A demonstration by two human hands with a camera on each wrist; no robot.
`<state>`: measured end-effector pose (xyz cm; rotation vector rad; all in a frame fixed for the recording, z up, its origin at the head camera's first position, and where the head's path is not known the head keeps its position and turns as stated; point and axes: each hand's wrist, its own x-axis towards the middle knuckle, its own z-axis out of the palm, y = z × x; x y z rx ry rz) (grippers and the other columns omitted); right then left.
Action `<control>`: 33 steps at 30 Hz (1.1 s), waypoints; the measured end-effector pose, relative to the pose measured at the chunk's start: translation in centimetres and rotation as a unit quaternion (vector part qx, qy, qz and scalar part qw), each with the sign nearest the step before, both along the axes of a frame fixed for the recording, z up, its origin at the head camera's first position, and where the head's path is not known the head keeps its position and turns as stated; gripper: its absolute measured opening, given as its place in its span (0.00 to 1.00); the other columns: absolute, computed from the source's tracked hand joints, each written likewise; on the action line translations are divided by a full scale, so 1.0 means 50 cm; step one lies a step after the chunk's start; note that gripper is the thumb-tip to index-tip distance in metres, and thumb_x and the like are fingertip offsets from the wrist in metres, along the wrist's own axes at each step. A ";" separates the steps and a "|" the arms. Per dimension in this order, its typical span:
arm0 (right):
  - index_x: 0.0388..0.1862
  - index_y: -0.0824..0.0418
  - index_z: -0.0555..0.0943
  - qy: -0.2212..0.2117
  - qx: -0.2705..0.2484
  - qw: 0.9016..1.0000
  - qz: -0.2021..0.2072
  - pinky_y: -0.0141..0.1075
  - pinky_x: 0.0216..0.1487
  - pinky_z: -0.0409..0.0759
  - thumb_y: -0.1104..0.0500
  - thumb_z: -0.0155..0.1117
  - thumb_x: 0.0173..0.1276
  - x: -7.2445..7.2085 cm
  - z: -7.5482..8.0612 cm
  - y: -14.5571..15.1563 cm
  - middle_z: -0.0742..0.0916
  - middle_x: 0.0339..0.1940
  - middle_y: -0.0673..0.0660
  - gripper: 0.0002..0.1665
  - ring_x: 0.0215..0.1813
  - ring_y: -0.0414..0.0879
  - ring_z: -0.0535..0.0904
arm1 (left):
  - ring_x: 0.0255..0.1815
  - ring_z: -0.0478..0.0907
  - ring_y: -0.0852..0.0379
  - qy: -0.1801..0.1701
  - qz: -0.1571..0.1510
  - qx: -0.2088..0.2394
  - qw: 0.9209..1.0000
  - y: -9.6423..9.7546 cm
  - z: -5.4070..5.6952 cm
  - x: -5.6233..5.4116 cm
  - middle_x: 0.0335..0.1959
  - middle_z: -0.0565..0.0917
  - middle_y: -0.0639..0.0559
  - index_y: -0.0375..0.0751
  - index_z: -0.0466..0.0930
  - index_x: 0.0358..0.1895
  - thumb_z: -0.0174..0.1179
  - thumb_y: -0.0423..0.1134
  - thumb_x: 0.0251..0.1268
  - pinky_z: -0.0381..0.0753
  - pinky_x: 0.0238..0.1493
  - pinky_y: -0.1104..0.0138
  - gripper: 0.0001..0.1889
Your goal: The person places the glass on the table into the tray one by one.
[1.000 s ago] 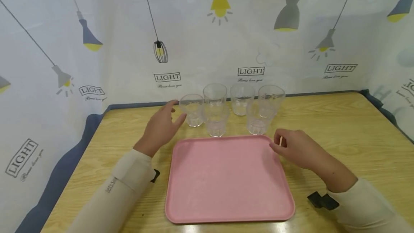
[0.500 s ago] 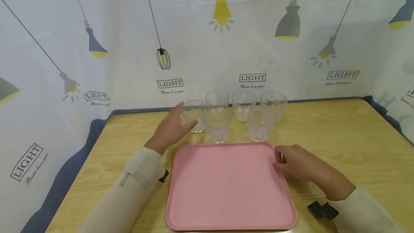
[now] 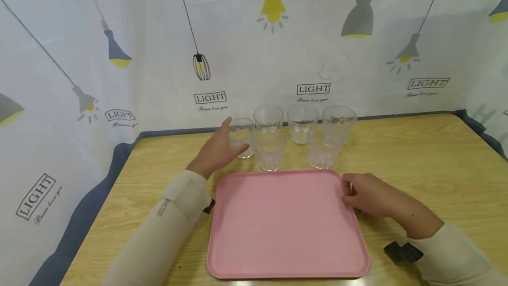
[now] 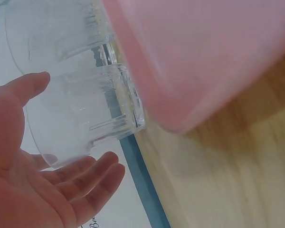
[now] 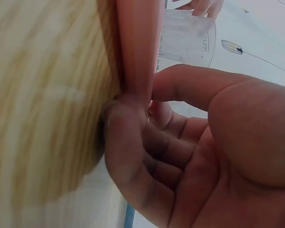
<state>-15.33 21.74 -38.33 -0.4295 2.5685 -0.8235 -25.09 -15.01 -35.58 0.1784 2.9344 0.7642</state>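
In the head view my left hand point(image 3: 218, 151) is at the leftmost clear glass point(image 3: 244, 138), its thumb in front and fingers on the far left side. Up close in the left wrist view, the fingers point(image 4: 92, 183) are spread and only slightly bent around this glass point(image 4: 80, 114), with one fingertip seen through its wall. My right hand point(image 3: 369, 195) pinches the right edge of a pink tray point(image 3: 285, 224), near its far corner. From the right wrist, the thumb point(image 5: 180, 83) lies on the tray's point(image 5: 137, 42) upper side and the index finger point(image 5: 126, 147) curls beneath.
More clear glasses stand close together behind the tray, among them a front one point(image 3: 271, 156), another front one point(image 3: 322, 156) and a back one point(image 3: 303, 125). They stand on a wooden table point(image 3: 416, 153). A printed white cloth point(image 3: 254, 56) hangs behind its far edge.
My left hand has moved right, from beside the leftmost glass to around it. My right hand has come down onto the tray's right edge and now pinches it. The head view has shifted slightly.
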 end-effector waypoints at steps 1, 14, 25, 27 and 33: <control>0.32 0.60 0.70 -0.002 -0.002 1.000 -0.001 0.35 0.19 0.75 0.62 0.63 0.70 0.000 0.000 0.001 0.79 0.18 0.53 0.11 0.19 0.44 0.76 | 0.77 0.61 0.39 -0.001 0.001 -0.001 1.000 0.001 -0.001 -0.002 0.79 0.57 0.39 0.49 0.35 0.82 0.60 0.64 0.65 0.65 0.74 0.46 0.54; 0.37 0.62 0.68 -0.028 -0.033 0.999 -0.012 0.37 0.20 0.78 0.59 0.65 0.71 -0.004 0.001 0.017 0.81 0.19 0.54 0.13 0.20 0.46 0.78 | 0.72 0.69 0.40 -0.021 0.024 0.055 0.998 0.004 -0.009 -0.012 0.75 0.67 0.40 0.48 0.36 0.82 0.65 0.65 0.60 0.70 0.71 0.46 0.58; 0.37 0.61 0.67 -0.022 -0.049 0.999 -0.003 0.36 0.19 0.76 0.61 0.63 0.71 -0.010 -0.007 0.022 0.79 0.20 0.53 0.12 0.20 0.46 0.76 | 0.69 0.71 0.39 -0.034 0.029 0.100 0.994 -0.002 -0.014 -0.020 0.72 0.69 0.38 0.48 0.43 0.80 0.67 0.63 0.59 0.73 0.68 0.46 0.55; 0.36 0.61 0.67 -0.016 -0.047 0.999 -0.003 0.36 0.19 0.76 0.62 0.62 0.71 -0.010 -0.009 0.022 0.79 0.19 0.53 0.11 0.20 0.46 0.76 | 0.69 0.71 0.39 -0.039 0.033 0.103 0.993 -0.004 -0.013 -0.020 0.72 0.69 0.39 0.48 0.43 0.80 0.68 0.63 0.58 0.73 0.68 0.46 0.55; 0.36 0.61 0.67 -0.012 -0.042 0.999 -0.006 0.36 0.20 0.76 0.62 0.61 0.72 -0.005 -0.012 0.023 0.79 0.19 0.53 0.11 0.20 0.46 0.76 | 0.65 0.75 0.41 -0.010 0.048 0.096 0.994 -0.009 -0.018 -0.020 0.68 0.73 0.41 0.47 0.48 0.78 0.70 0.65 0.53 0.76 0.64 0.48 0.56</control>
